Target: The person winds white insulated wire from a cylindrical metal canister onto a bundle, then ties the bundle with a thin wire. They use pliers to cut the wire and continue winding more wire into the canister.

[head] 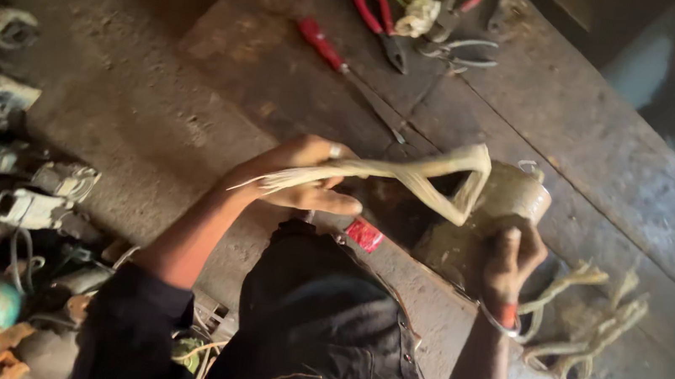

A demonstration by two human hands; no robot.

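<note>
small red tag [364, 234] at bench edge. your left hand [299, 173] pinches pale tape strip [407, 175]; your right hand [512, 256] clasps the roll [513, 196], strip stretched between both.

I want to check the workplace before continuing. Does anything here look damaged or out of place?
The tape in the left hand is frayed into loose strands at its end. A tangled heap of tape scraps lies on the bench beside the right hand. Nothing looks spilled.
</note>
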